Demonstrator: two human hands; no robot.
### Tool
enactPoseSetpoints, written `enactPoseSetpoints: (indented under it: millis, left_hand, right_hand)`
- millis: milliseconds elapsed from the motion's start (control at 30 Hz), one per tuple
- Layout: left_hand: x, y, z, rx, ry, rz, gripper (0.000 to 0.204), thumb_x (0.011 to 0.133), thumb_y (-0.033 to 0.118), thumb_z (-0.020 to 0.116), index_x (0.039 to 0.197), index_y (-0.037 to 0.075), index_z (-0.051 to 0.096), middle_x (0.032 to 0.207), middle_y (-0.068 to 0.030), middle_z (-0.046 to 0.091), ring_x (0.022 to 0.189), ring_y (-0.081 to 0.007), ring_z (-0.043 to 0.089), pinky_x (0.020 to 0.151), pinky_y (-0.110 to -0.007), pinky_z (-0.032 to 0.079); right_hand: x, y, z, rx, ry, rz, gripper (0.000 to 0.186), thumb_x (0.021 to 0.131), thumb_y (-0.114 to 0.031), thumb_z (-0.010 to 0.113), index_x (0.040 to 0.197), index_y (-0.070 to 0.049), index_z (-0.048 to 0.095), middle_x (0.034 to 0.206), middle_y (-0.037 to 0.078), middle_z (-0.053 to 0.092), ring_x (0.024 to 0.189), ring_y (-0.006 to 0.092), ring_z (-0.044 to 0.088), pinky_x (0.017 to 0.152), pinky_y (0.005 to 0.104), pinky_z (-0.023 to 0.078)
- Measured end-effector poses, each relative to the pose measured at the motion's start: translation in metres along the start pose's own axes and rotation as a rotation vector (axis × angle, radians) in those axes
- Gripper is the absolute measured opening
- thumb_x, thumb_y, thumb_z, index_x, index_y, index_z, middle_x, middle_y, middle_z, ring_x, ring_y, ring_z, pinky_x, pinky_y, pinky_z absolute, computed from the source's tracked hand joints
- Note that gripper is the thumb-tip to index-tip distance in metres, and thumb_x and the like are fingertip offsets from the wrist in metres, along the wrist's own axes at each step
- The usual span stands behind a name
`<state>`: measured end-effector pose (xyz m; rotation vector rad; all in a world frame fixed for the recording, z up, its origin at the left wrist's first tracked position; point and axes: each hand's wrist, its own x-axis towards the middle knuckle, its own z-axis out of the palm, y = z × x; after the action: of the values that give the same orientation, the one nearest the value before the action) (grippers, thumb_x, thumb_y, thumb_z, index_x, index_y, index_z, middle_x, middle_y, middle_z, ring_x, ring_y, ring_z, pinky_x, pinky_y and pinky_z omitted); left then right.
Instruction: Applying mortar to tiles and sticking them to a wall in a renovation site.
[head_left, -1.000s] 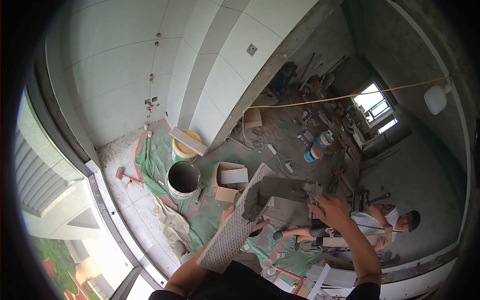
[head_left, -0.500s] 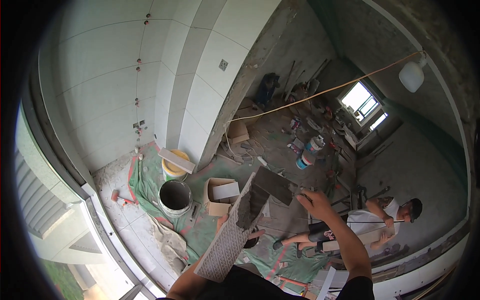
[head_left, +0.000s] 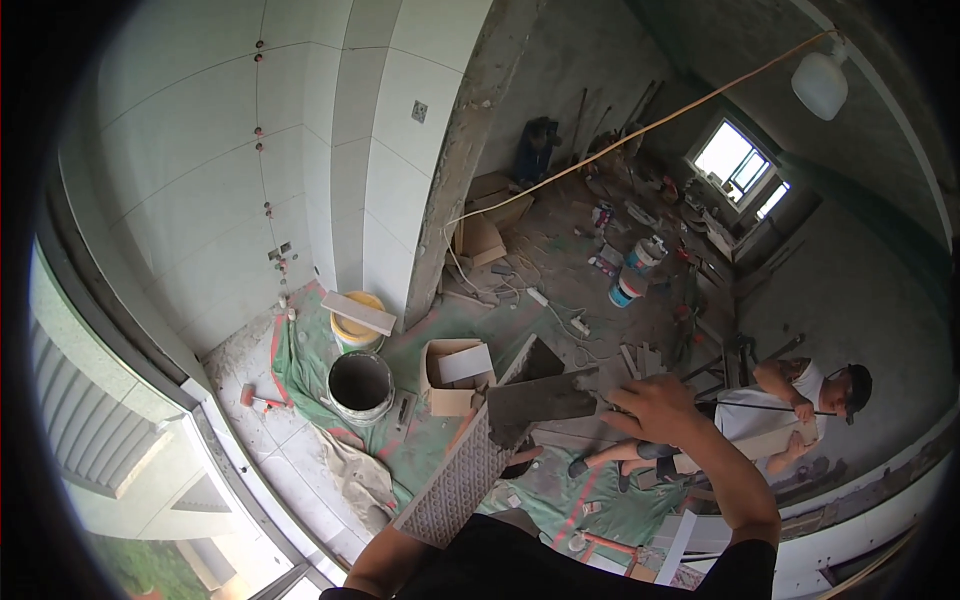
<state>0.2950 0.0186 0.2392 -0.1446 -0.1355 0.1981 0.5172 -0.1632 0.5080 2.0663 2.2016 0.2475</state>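
A narrow tile strip (head_left: pixel 455 485), its textured back facing up, slants in front of my body. Dark grey mortar (head_left: pixel 540 360) coats its far part. My left hand (head_left: pixel 524 456) supports the strip from beneath, with fingertips showing at its right edge; most of the hand is hidden. My right hand (head_left: pixel 655 408) is closed around the handle end of a flat trowel (head_left: pixel 548 396); the fingers cover the handle. The trowel's dark rectangular blade lies across the strip over the mortar.
A bucket (head_left: pixel 361 388) with a dark inside, a cardboard box (head_left: pixel 455 402) and a yellow bucket (head_left: pixel 358 335) stand on green sheeting. A mallet (head_left: pixel 248 396) lies left. At right, a co-worker (head_left: pixel 745 425) holds a long pale board. An orange cord (head_left: pixel 640 133) runs across to a lamp.
The trowel blade has turned and come nearer to me along the strip, uncovering the mortared far end. My right hand moved with it. The whole view has shifted slightly.
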Motion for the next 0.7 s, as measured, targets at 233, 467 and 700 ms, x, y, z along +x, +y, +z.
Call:
enactPoseSetpoints:
  millis: [233, 467, 700]
  left_hand:
    - [-0.014, -0.024, 0.011, 0.070, 0.007, -0.102, 0.085, 0.120, 0.068, 0.041, 0.185, 0.014, 0.028, 0.188, -0.0224, 0.032, 0.171, -0.0510, 0.035, 0.138, -0.083, 0.018]
    - [-0.025, -0.002, 0.005, -0.192, 0.038, 0.079, 0.083, 0.119, 0.059, 0.048, 0.179, 0.003, 0.038, 0.179, -0.0265, 0.044, 0.160, -0.0487, 0.049, 0.135, -0.069, 0.037]
    - [-0.012, 0.064, -0.042, -0.033, 0.026, 0.318, 0.071, 0.116, 0.053, 0.057, 0.162, -0.001, 0.061, 0.148, -0.0229, 0.075, 0.129, -0.0395, 0.078, 0.116, -0.054, 0.062]
  right_hand:
    - [0.033, 0.017, 0.042, -0.025, 0.296, 0.269, 0.038, 0.109, -0.047, 0.078, 0.115, -0.009, 0.076, 0.086, 0.013, 0.078, 0.073, 0.0359, 0.078, 0.063, 0.0489, 0.059]
    - [0.001, -0.050, 0.086, 1.343, 0.282, 0.838, 0.043, 0.123, -0.046, 0.063, 0.105, -0.007, 0.064, 0.075, 0.003, 0.062, 0.058, 0.0135, 0.061, 0.053, 0.0346, 0.050]
    - [0.026, -0.183, 0.178, 1.861, 0.301, 0.856, 0.037, 0.127, -0.039, 0.056, 0.109, -0.007, 0.063, 0.076, 0.004, 0.061, 0.057, 0.0125, 0.057, 0.051, 0.0291, 0.046]
